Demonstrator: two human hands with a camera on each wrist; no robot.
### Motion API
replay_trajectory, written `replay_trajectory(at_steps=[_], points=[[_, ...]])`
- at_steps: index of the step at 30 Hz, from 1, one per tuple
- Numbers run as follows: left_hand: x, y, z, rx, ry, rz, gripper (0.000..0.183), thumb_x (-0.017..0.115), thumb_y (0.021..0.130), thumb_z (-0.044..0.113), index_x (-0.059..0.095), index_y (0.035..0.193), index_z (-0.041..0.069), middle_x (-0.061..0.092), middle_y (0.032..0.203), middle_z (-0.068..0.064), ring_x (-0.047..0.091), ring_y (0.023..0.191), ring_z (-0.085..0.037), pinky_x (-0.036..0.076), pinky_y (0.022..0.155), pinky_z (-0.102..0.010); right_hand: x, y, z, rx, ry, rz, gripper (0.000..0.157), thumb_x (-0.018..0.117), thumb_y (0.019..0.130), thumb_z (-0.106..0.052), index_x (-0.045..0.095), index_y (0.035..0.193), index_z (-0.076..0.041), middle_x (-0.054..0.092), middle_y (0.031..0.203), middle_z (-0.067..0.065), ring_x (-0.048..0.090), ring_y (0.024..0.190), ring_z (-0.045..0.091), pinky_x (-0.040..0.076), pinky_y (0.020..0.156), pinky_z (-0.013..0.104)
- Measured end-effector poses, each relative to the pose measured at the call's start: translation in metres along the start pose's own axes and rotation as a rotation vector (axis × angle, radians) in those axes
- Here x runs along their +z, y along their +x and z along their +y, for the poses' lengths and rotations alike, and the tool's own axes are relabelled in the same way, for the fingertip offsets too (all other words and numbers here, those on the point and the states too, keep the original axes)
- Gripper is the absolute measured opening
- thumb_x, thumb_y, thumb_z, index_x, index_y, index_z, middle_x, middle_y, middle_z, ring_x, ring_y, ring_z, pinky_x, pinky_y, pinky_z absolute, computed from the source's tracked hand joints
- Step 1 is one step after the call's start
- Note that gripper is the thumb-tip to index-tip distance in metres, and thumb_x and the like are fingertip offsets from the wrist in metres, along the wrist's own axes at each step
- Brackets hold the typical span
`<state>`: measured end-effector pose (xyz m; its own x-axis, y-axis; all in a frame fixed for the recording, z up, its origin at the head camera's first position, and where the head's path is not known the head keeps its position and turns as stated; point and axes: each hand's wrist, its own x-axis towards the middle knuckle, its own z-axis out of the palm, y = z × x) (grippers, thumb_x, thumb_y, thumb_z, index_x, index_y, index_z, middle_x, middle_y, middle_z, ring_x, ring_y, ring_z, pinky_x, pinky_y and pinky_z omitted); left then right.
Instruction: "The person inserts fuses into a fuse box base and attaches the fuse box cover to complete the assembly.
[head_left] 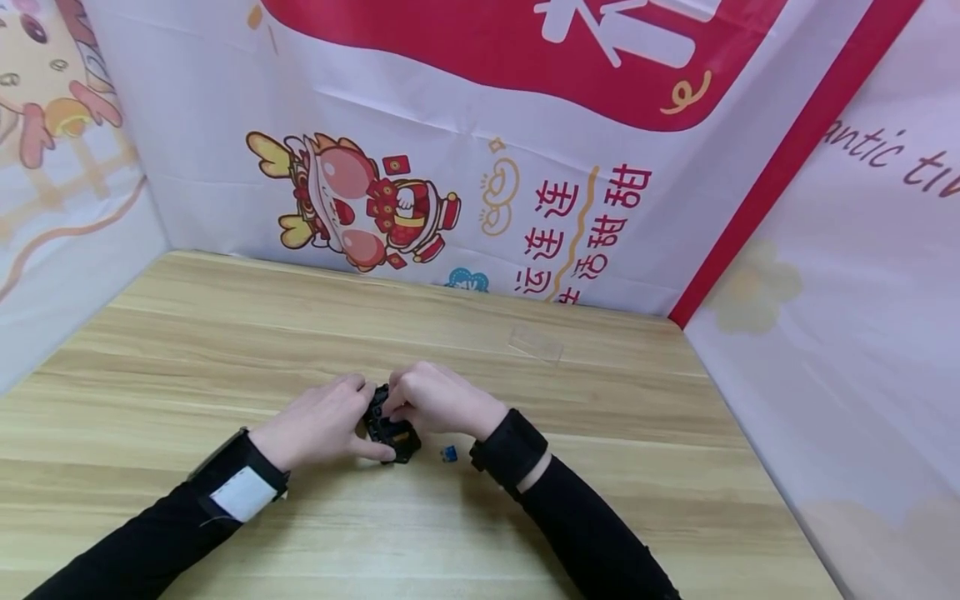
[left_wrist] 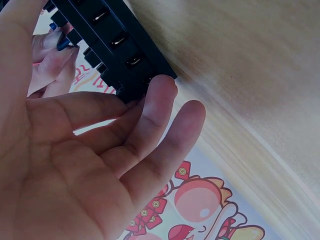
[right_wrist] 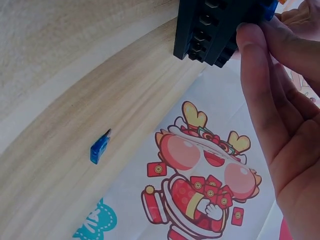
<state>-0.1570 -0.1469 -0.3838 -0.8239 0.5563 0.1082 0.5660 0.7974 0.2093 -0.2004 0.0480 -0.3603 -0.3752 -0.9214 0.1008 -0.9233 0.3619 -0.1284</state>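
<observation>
My left hand [head_left: 324, 423] holds a black plastic block [head_left: 401, 442] on the table, its thumb on the near side and fingers at the far side. Rows of small square openings and stepped ridges run along the block's side in the left wrist view. From the right, my right hand [head_left: 442, 402] reaches over the block, thumb and index fingertips together at its top. There they pinch a small blue piece [right_wrist: 270, 10], mostly hidden by the fingers. Another small blue piece [head_left: 448, 453] lies on the wood, just right of the block and below the right hand.
A clear flat plastic sheet [head_left: 536, 343] lies farther back on the wooden table [head_left: 637, 500]. Printed cloth [head_left: 435, 100] hangs behind the table's far edge and along both sides. Each wrist wears a black band [head_left: 512, 450].
</observation>
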Motion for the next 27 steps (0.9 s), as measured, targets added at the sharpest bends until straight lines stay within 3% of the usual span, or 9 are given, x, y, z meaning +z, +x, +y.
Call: replay_trajectory(at_steps=[6, 13, 27], points=[[0.0014, 0.0004, -0.0011, 0.004, 0.003, 0.008, 0.073, 0.066, 0.069, 0.071, 0.060, 0.101, 0.006, 0.049, 0.087, 0.000, 0.048, 0.073, -0.011, 0.041, 0.059, -0.028, -0.0002, 0.0024, 0.0026, -0.021, 0.039, -0.001, 0.010, 0.067, 0.088, -0.008, 0.075, 0.089, -0.014, 0.049, 0.075, -0.006, 0.041, 0.065, 0.005, 0.034, 0.060, 0.010], [0.0011, 0.0010, -0.0006, -0.001, -0.005, 0.002, 0.071, 0.067, 0.069, 0.070, 0.060, 0.099, 0.007, 0.048, 0.086, 0.001, 0.048, 0.073, -0.011, 0.041, 0.058, -0.027, 0.0011, 0.0054, 0.0064, -0.019, 0.129, -0.019, 0.012, 0.068, 0.085, -0.002, 0.075, 0.090, -0.010, 0.057, 0.078, -0.006, 0.050, 0.069, 0.003, 0.039, 0.069, 0.008], [0.0023, 0.0015, -0.0003, -0.003, -0.004, 0.008, 0.073, 0.067, 0.068, 0.071, 0.059, 0.099, 0.006, 0.048, 0.085, -0.001, 0.047, 0.071, -0.012, 0.040, 0.056, -0.027, -0.0002, 0.0073, 0.0078, -0.024, 0.148, -0.034, 0.016, 0.067, 0.082, 0.004, 0.075, 0.089, -0.007, 0.063, 0.082, -0.003, 0.056, 0.074, 0.001, 0.040, 0.067, 0.008]])
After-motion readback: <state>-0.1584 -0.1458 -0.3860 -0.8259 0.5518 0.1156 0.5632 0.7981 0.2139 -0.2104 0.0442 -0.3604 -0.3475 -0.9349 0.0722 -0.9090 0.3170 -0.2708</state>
